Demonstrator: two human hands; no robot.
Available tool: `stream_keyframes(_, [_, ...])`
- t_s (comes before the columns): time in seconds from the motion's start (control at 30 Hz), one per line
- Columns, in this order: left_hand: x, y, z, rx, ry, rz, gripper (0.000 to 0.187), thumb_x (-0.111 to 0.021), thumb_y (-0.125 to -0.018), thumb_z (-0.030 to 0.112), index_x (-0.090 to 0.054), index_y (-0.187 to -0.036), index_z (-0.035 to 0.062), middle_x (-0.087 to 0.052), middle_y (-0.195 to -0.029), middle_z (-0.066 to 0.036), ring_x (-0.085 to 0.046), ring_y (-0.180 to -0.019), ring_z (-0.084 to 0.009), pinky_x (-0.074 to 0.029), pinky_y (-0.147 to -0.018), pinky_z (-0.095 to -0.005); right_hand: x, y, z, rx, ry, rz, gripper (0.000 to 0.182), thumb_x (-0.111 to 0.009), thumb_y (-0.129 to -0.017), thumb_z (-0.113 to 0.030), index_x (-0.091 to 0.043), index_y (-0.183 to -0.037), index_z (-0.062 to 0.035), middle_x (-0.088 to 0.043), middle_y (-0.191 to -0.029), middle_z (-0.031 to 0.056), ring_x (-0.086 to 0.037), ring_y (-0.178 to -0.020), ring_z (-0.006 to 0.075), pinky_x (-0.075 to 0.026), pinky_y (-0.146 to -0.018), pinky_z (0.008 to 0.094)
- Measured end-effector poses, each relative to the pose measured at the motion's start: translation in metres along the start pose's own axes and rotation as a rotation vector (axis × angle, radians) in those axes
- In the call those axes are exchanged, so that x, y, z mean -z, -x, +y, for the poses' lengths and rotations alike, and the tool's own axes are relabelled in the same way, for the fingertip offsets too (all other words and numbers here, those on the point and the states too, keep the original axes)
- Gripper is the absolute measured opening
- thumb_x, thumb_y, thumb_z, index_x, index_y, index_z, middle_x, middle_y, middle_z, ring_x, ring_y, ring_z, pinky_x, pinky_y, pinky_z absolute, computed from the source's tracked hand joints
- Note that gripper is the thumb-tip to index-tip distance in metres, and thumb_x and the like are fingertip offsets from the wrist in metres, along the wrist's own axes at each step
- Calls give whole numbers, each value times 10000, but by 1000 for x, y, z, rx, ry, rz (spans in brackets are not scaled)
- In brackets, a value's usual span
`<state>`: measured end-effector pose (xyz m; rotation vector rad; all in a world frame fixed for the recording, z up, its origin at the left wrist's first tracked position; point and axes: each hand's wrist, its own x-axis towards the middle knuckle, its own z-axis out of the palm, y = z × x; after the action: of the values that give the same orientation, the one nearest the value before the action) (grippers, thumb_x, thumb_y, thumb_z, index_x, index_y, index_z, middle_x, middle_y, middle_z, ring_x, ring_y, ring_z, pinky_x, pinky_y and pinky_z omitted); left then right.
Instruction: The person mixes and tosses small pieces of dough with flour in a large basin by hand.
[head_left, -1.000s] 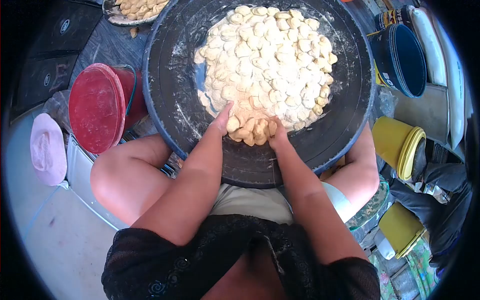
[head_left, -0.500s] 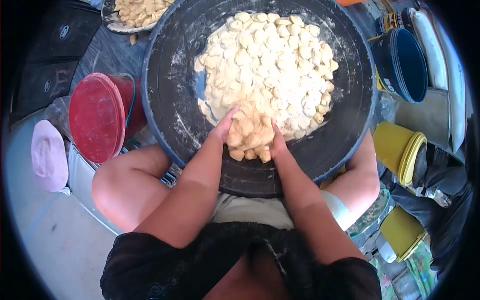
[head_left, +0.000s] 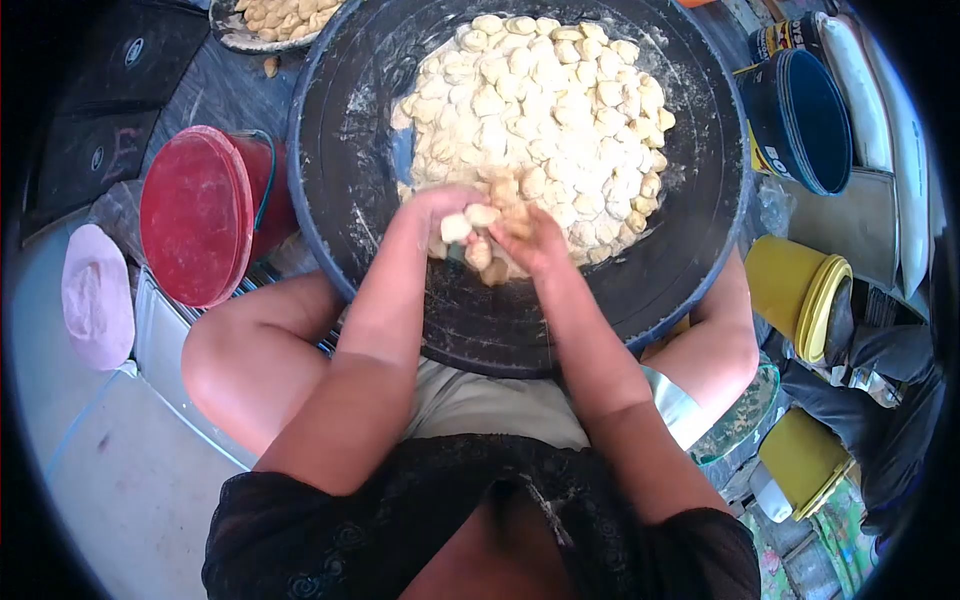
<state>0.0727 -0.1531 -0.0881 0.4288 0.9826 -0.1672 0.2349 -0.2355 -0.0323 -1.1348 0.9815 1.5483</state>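
Note:
A large round black tub (head_left: pixel 345 215) lies across my lap. Inside it spreads a broad heap of pale, floury lumps (head_left: pixel 545 110). At the heap's near edge, my left hand (head_left: pixel 447 207) is by several lumps, with its fingers partly hidden behind them. My right hand (head_left: pixel 535 243) is just beside it, fingers spread over tan lumps (head_left: pixel 512 215). A few lumps lie between and below the hands, blurred by motion.
A red lidded bucket (head_left: pixel 195 217) and a pink hat (head_left: pixel 97 297) are at the left. A bowl of tan lumps (head_left: pixel 262 40) sits at the upper left. On the right are a dark blue bucket (head_left: pixel 812 120) and yellow buckets (head_left: pixel 790 285).
My hands have moved slightly up and inward. The tan clump between them has broken apart, and separate lumps now show around the fingers.

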Motion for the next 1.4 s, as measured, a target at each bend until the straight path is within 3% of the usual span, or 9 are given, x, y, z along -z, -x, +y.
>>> stream_keyframes(0.17, [-15, 46, 67, -614, -279, 159, 215, -621, -872, 180, -650, -1012, 19, -659, -948, -65, -619, -830, -157, -517, -716, -302, -3, 5, -29, 139, 425, -248, 402, -425, -987, -197, -347, -1313, 26, -441, -1253, 245, -534, -1110, 325, -523, -892, 435])
stream_keyframes(0.37, [71, 0, 18, -258, -605, 642, 385, -589, -785, 227, -658, -1060, -34, -663, -1099, -203, -640, -962, -293, -490, -801, -363, 100, -80, -48, -230, 2209, 109, 596, -700, -783, -475, -583, -1199, -64, -592, -1163, 180, -579, -1055, 225, -474, -891, 364])
stream_keyframes(0.5, [75, -40, -46, -181, -930, 847, 399, -578, -778, 221, -674, -1103, 12, -603, -1222, -219, -512, -1220, -368, -391, -1017, -406, 157, -163, 48, 522, 1821, 187, 622, -719, -795, -330, -523, -1312, -46, -562, -1282, 154, -533, -1158, 278, -394, -1014, 364])
stream_keyframes(0.7, [80, -81, -104, -152, -160, 636, 761, -565, -796, 89, -139, -1418, -14, -510, -1221, -231, -603, -962, -311, -532, -805, -405, 78, -139, 97, 101, 504, -135, 423, -665, -844, -238, -562, -1216, -67, -626, -1134, 107, -602, -1000, 258, -478, -887, 409])
stream_keyframes(1.0, [42, 12, 11, -59, -279, 237, 237, -603, -820, 249, -680, -927, 51, -683, -958, -99, -641, -837, -192, -532, -758, -326, -4, -48, 85, -89, 182, -363, 335, -433, -986, -303, -516, -1233, -92, -597, -1167, 102, -604, -1053, 257, -512, -930, 430])
stream_keyframes(1.13, [14, 54, 91, -644, -561, 342, 314, -596, -846, 196, -646, -1117, 45, -657, -949, -56, -584, -809, -150, -489, -732, -289, -64, 11, 32, 328, 580, -560, 444, -532, -936, -145, -381, -1347, -69, -519, -1262, 142, -596, -1053, 263, -551, -850, 397])
stream_keyframes(1.2, [-2, 86, 117, -686, -622, 567, 388, -606, -856, 177, -609, -1229, 71, -632, -1088, -115, -596, -964, -192, -469, -868, -308, -61, -13, -23, 694, 1287, -519, 670, -681, -844, -276, -355, -1395, -80, -461, -1358, 168, -538, -1143, 304, -482, -872, 488])
stream_keyframes(1.3, [15, 100, 138, -806, -1270, 877, 468, -655, -831, 272, -586, -1275, 142, -404, -1425, -230, -423, -1303, -366, -369, -1062, -421, -24, -40, -37, 1446, 2153, 273, 741, -697, -804, -370, -368, -1409, -97, -373, -1436, 218, -391, -1298, 362, -331, -994, 628])
stream_keyframes(1.4, [20, 126, 147, -602, -1419, 1270, 521, -667, -792, 410, -585, -1279, 244, -292, -1507, -193, -284, -1394, -363, -304, -1077, -538, 67, -78, 15, 1598, 2395, 114, 664, -691, -771, -423, -487, -1332, -131, -343, -1439, 225, -264, -1371, 418, -223, -1021, 692])
